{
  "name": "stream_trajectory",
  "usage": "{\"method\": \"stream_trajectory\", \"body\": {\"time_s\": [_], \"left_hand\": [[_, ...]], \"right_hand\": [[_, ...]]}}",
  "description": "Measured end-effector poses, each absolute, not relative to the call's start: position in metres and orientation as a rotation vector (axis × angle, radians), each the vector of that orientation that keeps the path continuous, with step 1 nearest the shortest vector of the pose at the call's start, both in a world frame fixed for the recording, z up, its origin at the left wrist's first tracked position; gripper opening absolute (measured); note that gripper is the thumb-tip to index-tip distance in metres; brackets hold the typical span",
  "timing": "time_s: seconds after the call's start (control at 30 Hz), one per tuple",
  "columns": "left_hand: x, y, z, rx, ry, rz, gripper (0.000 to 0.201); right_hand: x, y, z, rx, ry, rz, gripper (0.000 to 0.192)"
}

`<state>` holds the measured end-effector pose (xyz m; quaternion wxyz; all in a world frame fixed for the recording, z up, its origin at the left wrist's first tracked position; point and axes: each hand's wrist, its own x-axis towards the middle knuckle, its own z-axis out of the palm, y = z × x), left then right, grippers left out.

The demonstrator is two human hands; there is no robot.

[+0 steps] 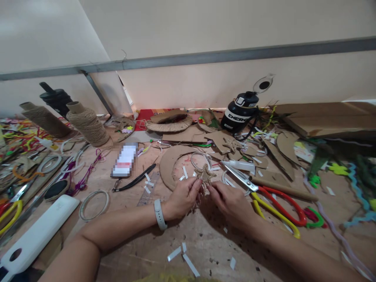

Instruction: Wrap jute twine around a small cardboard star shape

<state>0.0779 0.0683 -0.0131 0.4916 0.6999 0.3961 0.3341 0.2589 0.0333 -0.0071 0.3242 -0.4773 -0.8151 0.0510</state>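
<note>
A small twine-covered star [205,174] is held up over the middle of the table. My left hand [184,197] pinches it from the lower left, thumb on its face. Fingers of my right hand [230,199] are closed at the star's lower right side; what lies between them is too small to make out. Behind the star are a crescent-shaped piece of cardboard [168,166] and a thin pale ring [201,154]. Scissors with red and yellow handles [266,194] lie just right of my right hand.
Twine spools [88,123] stand at the back left, a black bottle [239,113] with its lid up at the back right. A phone [125,159], a white ring [94,205] and a white long-handled device [41,235] lie on the left. Paper strips [190,265] are scattered in front.
</note>
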Motion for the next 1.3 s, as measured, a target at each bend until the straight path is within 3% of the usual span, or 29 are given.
{"method": "stream_trajectory", "body": {"time_s": [0.13, 0.27, 0.53, 0.73, 0.93, 1.0, 1.17, 1.3], "left_hand": [[0.076, 0.071, -0.012, 1.737, 0.993, 0.867, 0.041], [0.077, 0.07, -0.011, 1.795, 0.997, 0.859, 0.039], [0.079, 0.067, -0.012, 1.848, 0.961, 0.844, 0.038], [0.074, 0.07, -0.005, 1.621, 0.885, 0.818, 0.055], [0.074, 0.074, -0.003, 1.24, 0.825, 0.705, 0.058], [0.076, 0.073, -0.003, 1.128, 0.817, 0.705, 0.059], [0.079, 0.073, -0.006, 1.073, 0.847, 0.76, 0.059], [0.078, 0.072, -0.008, 1.175, 0.871, 0.737, 0.06]], "right_hand": [[0.258, 0.036, 0.002, -1.396, -1.764, 0.895, 0.044], [0.256, 0.037, 0.002, -1.373, -1.613, 1.178, 0.05], [0.252, 0.034, -0.005, -1.387, -1.632, 1.183, 0.058], [0.255, 0.037, 0.0, -1.317, -1.683, 1.151, 0.056], [0.262, 0.038, 0.004, -1.21, -1.842, 1.39, 0.052], [0.265, 0.038, 0.001, -1.293, -1.906, 1.219, 0.052], [0.266, 0.039, -0.009, -1.164, -2.298, 0.155, 0.034], [0.265, 0.039, -0.016, -1.063, -2.386, -0.156, 0.029]]}}
